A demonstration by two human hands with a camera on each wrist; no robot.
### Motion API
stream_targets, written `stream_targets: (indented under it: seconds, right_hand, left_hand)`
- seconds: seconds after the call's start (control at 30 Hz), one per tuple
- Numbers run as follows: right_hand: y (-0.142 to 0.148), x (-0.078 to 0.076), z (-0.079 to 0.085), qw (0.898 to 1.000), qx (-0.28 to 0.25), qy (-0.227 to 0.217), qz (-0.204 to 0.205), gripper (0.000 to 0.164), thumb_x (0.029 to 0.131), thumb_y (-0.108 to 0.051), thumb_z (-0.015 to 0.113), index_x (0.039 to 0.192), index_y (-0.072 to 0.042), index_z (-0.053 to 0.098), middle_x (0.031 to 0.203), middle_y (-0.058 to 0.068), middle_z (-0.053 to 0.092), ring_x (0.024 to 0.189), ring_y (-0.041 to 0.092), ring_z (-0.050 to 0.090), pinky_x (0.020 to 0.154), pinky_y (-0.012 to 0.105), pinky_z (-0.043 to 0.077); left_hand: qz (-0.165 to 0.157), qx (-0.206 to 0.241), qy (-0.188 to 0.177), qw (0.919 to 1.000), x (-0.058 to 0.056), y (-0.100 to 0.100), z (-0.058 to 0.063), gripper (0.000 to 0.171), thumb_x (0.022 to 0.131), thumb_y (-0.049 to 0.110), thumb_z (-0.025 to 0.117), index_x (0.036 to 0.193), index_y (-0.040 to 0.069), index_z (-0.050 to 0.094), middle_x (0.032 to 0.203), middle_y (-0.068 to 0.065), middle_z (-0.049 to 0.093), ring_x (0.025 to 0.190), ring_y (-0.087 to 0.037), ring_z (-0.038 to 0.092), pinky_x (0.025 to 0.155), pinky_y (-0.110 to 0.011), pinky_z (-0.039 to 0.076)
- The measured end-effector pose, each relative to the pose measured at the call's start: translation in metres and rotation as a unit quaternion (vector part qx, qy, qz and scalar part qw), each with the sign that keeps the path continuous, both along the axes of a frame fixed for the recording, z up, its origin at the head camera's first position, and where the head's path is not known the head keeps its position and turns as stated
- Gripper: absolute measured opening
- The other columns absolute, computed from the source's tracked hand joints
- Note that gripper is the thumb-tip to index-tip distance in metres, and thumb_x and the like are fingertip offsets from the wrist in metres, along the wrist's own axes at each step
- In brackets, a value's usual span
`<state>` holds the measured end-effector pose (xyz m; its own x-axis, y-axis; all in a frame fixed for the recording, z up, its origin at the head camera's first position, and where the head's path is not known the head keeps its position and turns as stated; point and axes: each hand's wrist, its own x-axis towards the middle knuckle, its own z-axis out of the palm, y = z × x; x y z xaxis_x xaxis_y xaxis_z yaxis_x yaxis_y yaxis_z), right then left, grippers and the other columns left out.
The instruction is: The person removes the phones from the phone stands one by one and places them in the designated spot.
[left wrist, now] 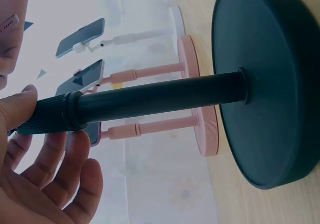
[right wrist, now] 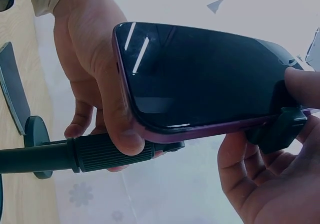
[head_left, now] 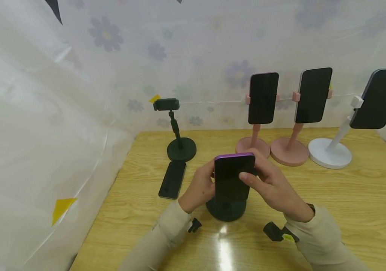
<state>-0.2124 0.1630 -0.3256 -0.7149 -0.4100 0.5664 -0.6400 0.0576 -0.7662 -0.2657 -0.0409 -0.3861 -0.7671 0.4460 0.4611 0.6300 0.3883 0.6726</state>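
Note:
A phone with a purple edge [head_left: 231,182] is tilted, screen up, in front of the dark green phone stand [left wrist: 160,98]. My left hand [head_left: 200,187] grips the stand's ribbed collar [right wrist: 112,150], thumb on one side and fingers on the other. With its thumb on the screen and fingers behind, my right hand [head_left: 270,182] holds the phone. A green clamp arm [right wrist: 284,133] sits at the phone's long edge, beside the right fingers. The stand's round base [head_left: 226,211] rests on the table. The phone's back is hidden.
Behind to the right, two pink stands [head_left: 289,152] and a white stand [head_left: 330,153] each hold a phone. At the left stands another dark green stand [head_left: 181,148] with a folded holder; a black phone [head_left: 173,180] lies before it. A patterned sheet [head_left: 196,56] hangs behind the table.

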Motion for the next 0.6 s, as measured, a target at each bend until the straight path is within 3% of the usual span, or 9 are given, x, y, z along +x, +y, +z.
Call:
stream_targets:
  seconds: [0.27, 0.43, 0.6]
  right_hand:
    - [0.0021, -0.0007, 0.0013, 0.999, 0.017, 0.014, -0.023, 0.028, 0.093, 0.009, 0.058, 0.116, -0.006, 0.065, 0.119, 0.001, 0.054, 0.112, 0.012, 0.048, 0.101, 0.021, 0.038]
    - [0.0028, -0.0027, 0.0023, 0.999, 0.012, 0.04, 0.008, 0.031, 0.092, 0.011, 0.058, 0.116, -0.007, 0.065, 0.123, 0.003, 0.054, 0.115, 0.013, 0.049, 0.104, 0.02, 0.038]
    - [0.0036, -0.0022, 0.0026, 0.999, 0.027, 0.032, 0.035, 0.032, 0.094, 0.011, 0.054, 0.121, -0.006, 0.059, 0.131, 0.001, 0.049, 0.12, 0.012, 0.049, 0.107, 0.018, 0.037]
  left_hand:
    - [0.0, -0.007, 0.01, 0.9999, 0.0016, 0.0016, 0.0016, 0.03, 0.086, 0.013, 0.076, 0.113, 0.008, 0.063, 0.096, -0.007, 0.069, 0.08, -0.014, 0.063, 0.072, -0.019, 0.052]
    - [-0.004, -0.016, 0.005, 0.9999, 0.0007, 0.0011, 0.0023, 0.033, 0.086, 0.013, 0.076, 0.116, 0.009, 0.062, 0.099, -0.006, 0.07, 0.082, -0.013, 0.062, 0.071, -0.018, 0.05]
    - [-0.015, -0.014, -0.004, 0.9998, 0.0, 0.0001, 0.0025, 0.033, 0.086, 0.011, 0.075, 0.117, 0.01, 0.061, 0.097, -0.006, 0.069, 0.082, -0.013, 0.059, 0.068, -0.019, 0.047]
